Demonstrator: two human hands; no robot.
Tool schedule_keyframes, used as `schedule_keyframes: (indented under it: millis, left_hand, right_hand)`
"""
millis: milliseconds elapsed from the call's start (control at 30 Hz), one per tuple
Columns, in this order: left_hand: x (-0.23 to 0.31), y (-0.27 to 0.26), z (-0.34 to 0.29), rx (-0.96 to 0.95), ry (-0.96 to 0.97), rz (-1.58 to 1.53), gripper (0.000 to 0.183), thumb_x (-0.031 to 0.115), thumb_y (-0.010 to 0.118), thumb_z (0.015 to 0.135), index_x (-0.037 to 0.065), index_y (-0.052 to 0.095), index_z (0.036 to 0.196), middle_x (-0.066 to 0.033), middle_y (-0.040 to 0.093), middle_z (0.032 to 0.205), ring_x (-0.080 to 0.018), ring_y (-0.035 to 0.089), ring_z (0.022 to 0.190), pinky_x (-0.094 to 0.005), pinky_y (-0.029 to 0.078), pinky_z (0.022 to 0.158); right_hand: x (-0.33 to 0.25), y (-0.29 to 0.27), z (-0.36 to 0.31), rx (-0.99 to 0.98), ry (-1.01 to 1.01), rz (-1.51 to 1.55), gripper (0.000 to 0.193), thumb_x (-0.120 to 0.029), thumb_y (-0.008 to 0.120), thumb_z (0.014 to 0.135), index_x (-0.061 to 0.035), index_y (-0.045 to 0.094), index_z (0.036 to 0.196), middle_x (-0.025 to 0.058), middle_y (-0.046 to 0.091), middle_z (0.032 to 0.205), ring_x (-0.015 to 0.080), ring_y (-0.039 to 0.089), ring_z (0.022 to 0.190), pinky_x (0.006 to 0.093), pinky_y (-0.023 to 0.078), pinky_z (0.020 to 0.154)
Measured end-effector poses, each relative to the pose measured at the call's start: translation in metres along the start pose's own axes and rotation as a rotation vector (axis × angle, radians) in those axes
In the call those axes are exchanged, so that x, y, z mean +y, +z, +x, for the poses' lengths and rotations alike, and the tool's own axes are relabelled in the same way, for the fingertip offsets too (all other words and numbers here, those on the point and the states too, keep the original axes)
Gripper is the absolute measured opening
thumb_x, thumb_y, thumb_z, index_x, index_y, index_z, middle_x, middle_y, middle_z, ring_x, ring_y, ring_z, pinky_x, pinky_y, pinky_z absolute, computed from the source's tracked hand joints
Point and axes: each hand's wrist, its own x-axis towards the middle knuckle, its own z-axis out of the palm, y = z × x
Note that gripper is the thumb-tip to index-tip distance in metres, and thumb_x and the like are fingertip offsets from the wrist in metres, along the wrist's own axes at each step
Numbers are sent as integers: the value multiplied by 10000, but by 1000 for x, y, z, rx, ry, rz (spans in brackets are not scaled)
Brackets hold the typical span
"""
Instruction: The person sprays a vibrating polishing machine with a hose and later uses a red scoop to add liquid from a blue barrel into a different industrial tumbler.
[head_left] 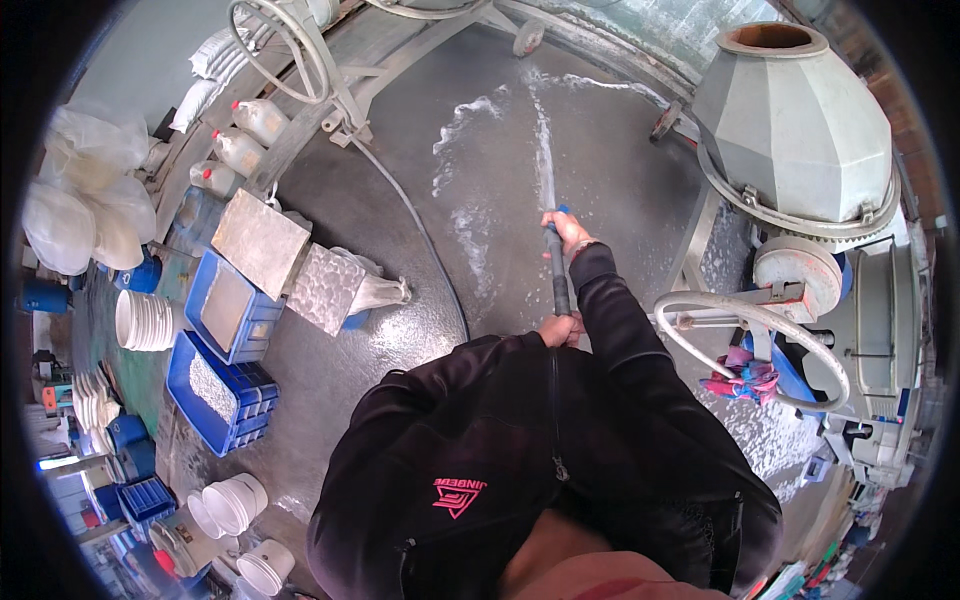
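A dark grey hose [560,285] runs forward from my body, with a bit of blue near its front end. My right hand [572,232] is closed round it close to that end, arm stretched out. Nearer my chest, my left hand [562,330] grips the same hose; the jacket partly hides this hand. A white jet of water [543,150] shoots from the hose across the wet grey floor [385,140]. Foamy water spreads in an arc at the far side.
On the right stands a large faceted grey drum [795,130] on a frame with a handwheel [750,345]. Blue crates [225,400], white buckets [235,500] and jugs with red caps [240,150] line the left. A thin hose [420,225] crosses the floor.
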Motion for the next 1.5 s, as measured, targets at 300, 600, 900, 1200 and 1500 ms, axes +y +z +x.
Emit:
schedule_keyframes:
  millis: [300,600,900,1200,1500]
  left_hand:
    - [-13,-4,-14,-120,14,112,76,28,541,707,33,523,781,14,337,494,-94,312,400,-259,274,405]
    - [-27,-36,-10,-30,23,57,52,92,507,728,40,509,724,-21,388,500,-137,367,409,-297,310,418]
    - [-25,-38,-9,57,58,6,117,134,471,751,53,484,668,-58,433,506,-189,437,421,-343,346,422]
    - [-28,-41,15,-151,17,-91,89,76,445,727,89,412,645,-15,358,485,-150,362,389,-316,298,397]
    - [1,-29,-6,-303,-171,63,68,16,518,688,82,504,692,43,345,483,-58,310,386,-241,234,384]
  right_hand:
    - [22,-22,36,-513,21,-50,169,-80,579,653,-76,490,797,30,481,724,187,528,667,499,493,626]
    - [65,91,4,-275,-85,-33,693,-46,514,576,-136,354,1244,33,458,763,177,477,634,399,460,486]
    - [30,60,-1,-291,-236,130,722,-5,489,585,-158,320,1270,42,381,920,173,428,780,394,508,647]
    - [37,14,14,-97,-254,186,634,-32,518,571,-147,383,1180,49,410,885,182,460,729,408,509,583]
    - [14,-23,-12,107,-370,238,317,-65,463,650,-54,417,963,39,468,654,182,472,541,356,419,467]
